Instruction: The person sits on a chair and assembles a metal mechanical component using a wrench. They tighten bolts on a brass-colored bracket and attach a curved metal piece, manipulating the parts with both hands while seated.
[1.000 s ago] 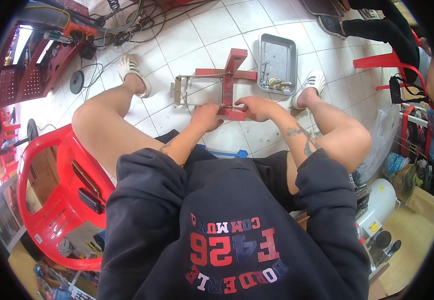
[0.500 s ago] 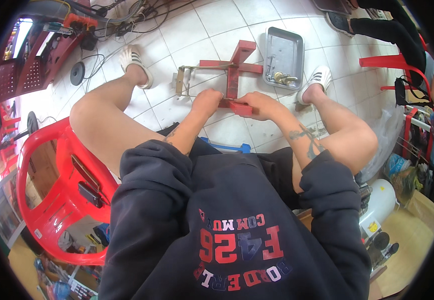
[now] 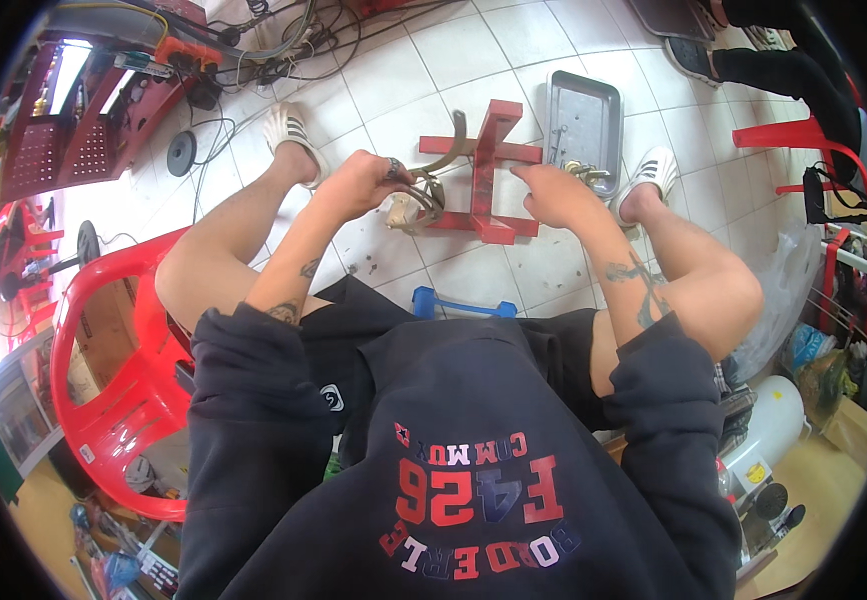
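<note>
A red metal bracket frame lies on the white tiled floor between my feet. A curved tan metal clamp part sits at its left side. My left hand is closed on the dark end of that clamp part. My right hand rests on the right arm of the red frame, fingers curled over it. Whether it grips the frame is hard to tell.
A grey metal tray with small brass parts stands right of the frame. A red plastic chair is at my left, a blue handle under my knees. Cables and red shelving lie far left. Another person's legs are top right.
My hands have moved apart: the left went out to the clamp part at the frame's left, the right shifted to the frame's right arm. The view tilted slightly.
</note>
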### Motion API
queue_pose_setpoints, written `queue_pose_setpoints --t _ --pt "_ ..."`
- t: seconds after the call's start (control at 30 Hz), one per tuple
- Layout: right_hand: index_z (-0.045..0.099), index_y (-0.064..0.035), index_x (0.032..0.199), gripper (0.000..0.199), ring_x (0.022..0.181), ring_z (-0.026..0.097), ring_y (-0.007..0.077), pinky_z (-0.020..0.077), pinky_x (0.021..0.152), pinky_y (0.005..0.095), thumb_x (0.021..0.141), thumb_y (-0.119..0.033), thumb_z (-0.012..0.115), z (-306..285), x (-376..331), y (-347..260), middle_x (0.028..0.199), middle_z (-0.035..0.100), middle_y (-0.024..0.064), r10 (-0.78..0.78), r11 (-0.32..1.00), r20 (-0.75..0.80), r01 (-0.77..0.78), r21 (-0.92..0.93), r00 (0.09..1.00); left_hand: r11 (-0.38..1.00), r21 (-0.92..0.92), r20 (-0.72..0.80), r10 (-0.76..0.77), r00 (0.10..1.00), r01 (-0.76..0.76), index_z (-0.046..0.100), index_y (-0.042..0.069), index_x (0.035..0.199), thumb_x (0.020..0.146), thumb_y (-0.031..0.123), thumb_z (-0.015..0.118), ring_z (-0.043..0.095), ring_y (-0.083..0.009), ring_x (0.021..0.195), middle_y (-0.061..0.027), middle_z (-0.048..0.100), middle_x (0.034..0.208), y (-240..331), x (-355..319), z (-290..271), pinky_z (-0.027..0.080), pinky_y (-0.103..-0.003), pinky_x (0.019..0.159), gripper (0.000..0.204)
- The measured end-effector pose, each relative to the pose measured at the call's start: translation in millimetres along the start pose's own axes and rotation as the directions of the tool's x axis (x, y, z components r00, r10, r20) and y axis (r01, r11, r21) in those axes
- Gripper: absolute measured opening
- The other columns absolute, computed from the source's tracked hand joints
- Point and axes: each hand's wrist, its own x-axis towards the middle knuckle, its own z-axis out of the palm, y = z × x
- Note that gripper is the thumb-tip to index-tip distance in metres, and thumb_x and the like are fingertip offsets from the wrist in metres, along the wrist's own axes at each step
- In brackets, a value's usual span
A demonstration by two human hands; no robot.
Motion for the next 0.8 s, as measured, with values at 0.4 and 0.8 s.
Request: queue_pose_setpoints --t 0.4,0.8 --pt "0.054 -0.0030 0.136 0.072 0.128 0.051 0.0273 0.0398 0.108 0.0388 0.075 -0.033 0.080 -13.3 -23.9 -93.9 0.135 0.057 0.0163 -0.380 0.635 -0.276 0.466 0.616 0.883 0.983 -0.104 -0.652 0.047 0.757 -0.151 0.073 -0.004 0.098 0.085 -0.001 0.069 0.066 -0.0092 0.073 -0.0076 0.073 0.081 191.6 -60.4 -139.1 0.051 -0.024 0.064 0.013" --pt "0.059 -0.0014 0.114 0.021 0.096 0.059 0.0101 0.0488 0.080 0.0262 0.102 -0.017 0.053 -56.8 -23.6 -153.6 0.100 0.064 0.0047 -0.223 0.270 -0.486 0.533 0.802 0.845 0.908 -0.248 -0.744 0.045 0.666 -0.339 0.070 -0.006 0.099 0.087 -0.001 0.069 0.069 -0.0115 0.078 -0.0091 0.073 0.084 235.4 -19.4 -163.8 0.055 -0.022 0.068 0.013"
